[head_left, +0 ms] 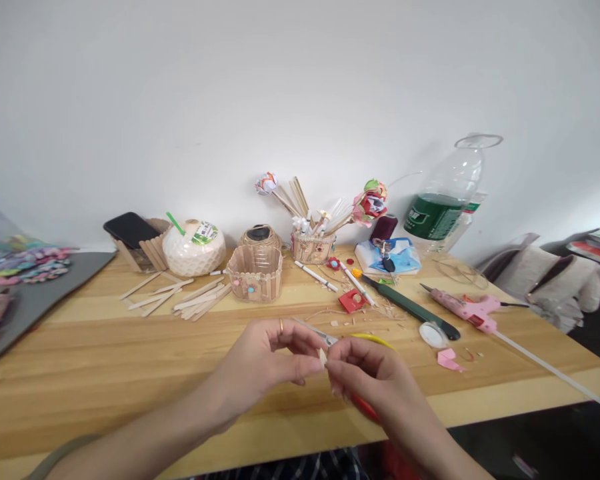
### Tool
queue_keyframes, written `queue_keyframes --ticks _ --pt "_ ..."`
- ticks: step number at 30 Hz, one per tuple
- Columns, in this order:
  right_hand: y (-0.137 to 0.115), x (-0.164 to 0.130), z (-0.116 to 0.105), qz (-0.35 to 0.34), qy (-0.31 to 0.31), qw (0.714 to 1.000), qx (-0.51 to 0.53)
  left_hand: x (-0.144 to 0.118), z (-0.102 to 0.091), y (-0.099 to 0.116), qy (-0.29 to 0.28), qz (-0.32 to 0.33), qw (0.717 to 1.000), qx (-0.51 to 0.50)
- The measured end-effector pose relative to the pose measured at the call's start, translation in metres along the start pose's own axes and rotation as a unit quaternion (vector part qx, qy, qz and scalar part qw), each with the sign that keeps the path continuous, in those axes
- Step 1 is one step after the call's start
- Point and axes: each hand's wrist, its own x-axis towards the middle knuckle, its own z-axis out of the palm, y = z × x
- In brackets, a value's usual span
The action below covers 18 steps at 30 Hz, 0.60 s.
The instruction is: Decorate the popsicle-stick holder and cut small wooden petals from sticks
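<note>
Scissors (pixel 353 347), with yellow and red handles, sit in the right hand (pixel 375 373), the blades pointing up-left over the table; both hands meet at the near middle of the desk around a tiny pale scrap (pixel 323 358), too small to identify. The left hand (pixel 265 360), a ring on one finger, pinches that scrap between thumb and fingertips, and the right hand's fingertips touch it as well while its fingers stay curled on the handles. By the look of it this is a trimming or shaping step on a very small piece, so any further handling calls for a steady, fine pinch and short, careful cuts close to the fingertips.

Under the hands runs a wooden table (pixel 130 373) against a plain white wall (pixel 230 100). At the far right stands a clear plastic bottle (pixel 443 200) with a green label. A pink glue gun (pixel 467 310) lies to the right, its stick reaching toward the edge. Behind the hands stands a small stick basket (pixel 255 273), with loose craft sticks (pixel 180 297) to its left and a white coconut-shaped cup (pixel 194 248) behind them. A dark green knife (pixel 410 308) lies near a round lid (pixel 433 333).
</note>
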Motion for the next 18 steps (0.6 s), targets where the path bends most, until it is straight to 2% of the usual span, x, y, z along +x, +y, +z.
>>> queue_keyframes --ticks 10,18 --pt "0.0045 -0.0033 -0.0013 -0.024 0.006 0.999 -0.025 0.0003 0.0003 0.0002 -0.008 -0.017 1.000 -0.003" --pt "0.0014 -0.0027 -0.0016 0.012 -0.029 1.000 0.002 -0.0006 0.0025 -0.0004 -0.011 -0.036 0.999 -0.038"
